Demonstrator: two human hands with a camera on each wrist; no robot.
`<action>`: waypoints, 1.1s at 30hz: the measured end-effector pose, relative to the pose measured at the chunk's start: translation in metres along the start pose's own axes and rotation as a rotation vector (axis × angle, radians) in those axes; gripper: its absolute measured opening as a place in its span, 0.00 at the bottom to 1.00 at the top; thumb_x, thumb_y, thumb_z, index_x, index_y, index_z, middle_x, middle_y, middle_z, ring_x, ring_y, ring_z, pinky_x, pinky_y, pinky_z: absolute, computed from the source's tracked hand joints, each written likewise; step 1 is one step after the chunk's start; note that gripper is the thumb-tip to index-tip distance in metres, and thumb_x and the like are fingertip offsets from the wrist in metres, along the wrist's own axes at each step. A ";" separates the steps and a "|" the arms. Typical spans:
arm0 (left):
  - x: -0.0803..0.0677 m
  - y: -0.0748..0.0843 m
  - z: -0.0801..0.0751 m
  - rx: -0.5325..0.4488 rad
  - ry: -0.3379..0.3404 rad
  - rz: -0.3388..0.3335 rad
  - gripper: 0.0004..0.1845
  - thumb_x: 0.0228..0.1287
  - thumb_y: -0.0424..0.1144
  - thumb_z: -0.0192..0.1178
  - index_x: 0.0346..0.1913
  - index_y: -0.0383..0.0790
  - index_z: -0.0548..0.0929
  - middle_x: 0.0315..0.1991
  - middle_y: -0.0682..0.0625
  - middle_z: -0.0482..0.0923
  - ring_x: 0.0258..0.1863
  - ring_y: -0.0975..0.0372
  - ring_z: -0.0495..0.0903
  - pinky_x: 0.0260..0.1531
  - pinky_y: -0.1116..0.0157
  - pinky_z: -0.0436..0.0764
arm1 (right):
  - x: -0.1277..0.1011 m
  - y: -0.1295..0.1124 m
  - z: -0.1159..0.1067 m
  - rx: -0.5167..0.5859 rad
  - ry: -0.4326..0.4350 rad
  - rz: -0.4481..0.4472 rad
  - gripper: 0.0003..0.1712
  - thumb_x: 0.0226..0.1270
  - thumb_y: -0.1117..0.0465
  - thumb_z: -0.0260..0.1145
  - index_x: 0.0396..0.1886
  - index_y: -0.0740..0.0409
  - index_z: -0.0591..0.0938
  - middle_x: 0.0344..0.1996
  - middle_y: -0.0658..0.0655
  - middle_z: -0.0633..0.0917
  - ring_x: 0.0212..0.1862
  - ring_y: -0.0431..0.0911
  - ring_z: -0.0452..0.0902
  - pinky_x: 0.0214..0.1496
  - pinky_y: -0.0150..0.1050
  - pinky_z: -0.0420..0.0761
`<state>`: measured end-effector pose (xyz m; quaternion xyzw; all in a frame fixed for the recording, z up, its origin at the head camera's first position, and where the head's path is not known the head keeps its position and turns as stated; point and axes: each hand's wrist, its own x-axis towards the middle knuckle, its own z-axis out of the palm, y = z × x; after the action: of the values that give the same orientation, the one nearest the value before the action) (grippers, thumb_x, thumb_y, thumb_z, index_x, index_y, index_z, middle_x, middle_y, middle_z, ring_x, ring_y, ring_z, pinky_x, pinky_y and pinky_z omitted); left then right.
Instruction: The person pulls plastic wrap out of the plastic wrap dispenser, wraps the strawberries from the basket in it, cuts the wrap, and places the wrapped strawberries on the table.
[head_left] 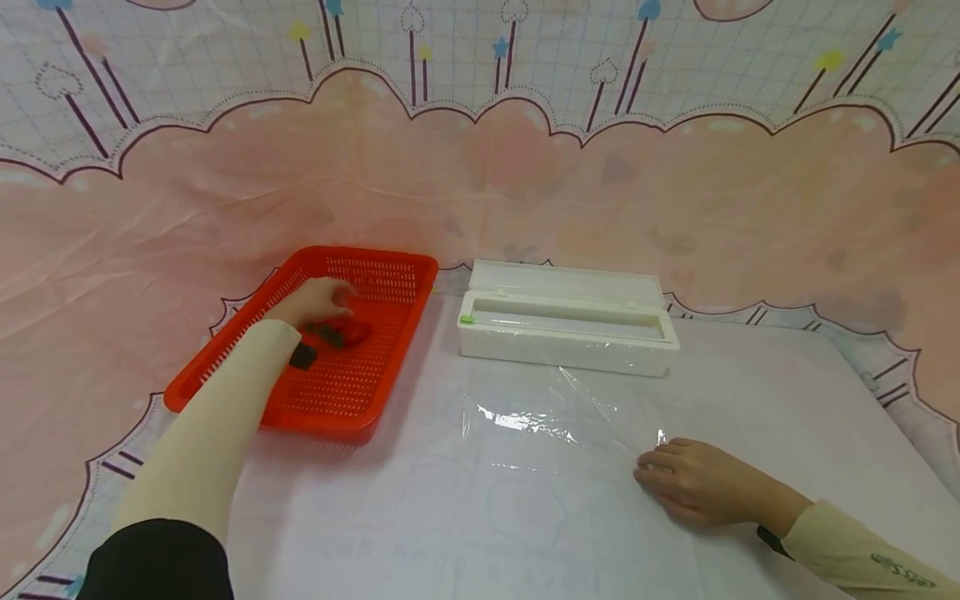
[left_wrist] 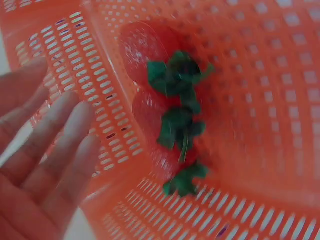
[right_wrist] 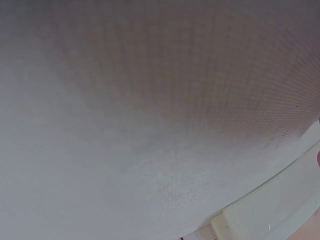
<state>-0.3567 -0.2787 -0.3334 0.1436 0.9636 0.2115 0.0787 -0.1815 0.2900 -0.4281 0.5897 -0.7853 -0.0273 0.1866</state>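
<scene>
With the left arm stretched out over the red basket (head_left: 337,393) at the left, the right forearm enters from the near right, near the white box (head_left: 562,348) and clear film (head_left: 540,425). The right hand (head_left: 697,483) touches the film's right edge; whether it pinches or presses, I cannot tell. The left hand (head_left: 318,302) grips nothing, its fingers loosely extended. Only the left wrist view separates three red fruits (left_wrist: 149,112) with green leaves (left_wrist: 175,124), lying in the basket near those fingers but apart.
</scene>
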 end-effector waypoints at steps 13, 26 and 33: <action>0.000 -0.016 0.009 -0.402 -0.126 -0.178 0.24 0.68 0.33 0.51 0.62 0.20 0.65 0.55 0.27 0.72 0.40 0.59 0.82 0.50 0.56 0.80 | -0.001 0.001 0.004 0.010 0.000 0.012 0.12 0.61 0.55 0.62 0.43 0.52 0.83 0.39 0.49 0.84 0.40 0.41 0.81 0.42 0.40 0.81; 0.005 -0.006 0.020 -0.288 -0.136 -0.149 0.21 0.65 0.31 0.54 0.58 0.20 0.70 0.46 0.31 0.80 0.38 0.57 0.81 0.45 0.57 0.81 | -0.001 0.001 0.001 0.004 -0.013 0.010 0.12 0.65 0.54 0.59 0.43 0.52 0.82 0.38 0.48 0.84 0.39 0.41 0.80 0.41 0.40 0.81; 0.009 -0.005 0.023 -0.246 -0.138 -0.166 0.20 0.65 0.31 0.55 0.56 0.21 0.72 0.40 0.37 0.83 0.34 0.61 0.80 0.41 0.60 0.82 | -0.002 0.002 -0.001 -0.005 -0.013 -0.006 0.14 0.68 0.54 0.55 0.44 0.53 0.82 0.39 0.49 0.84 0.39 0.43 0.81 0.41 0.41 0.81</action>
<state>-0.3618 -0.2711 -0.3575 0.0670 0.9312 0.3103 0.1789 -0.1830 0.2924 -0.4270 0.5914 -0.7846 -0.0337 0.1830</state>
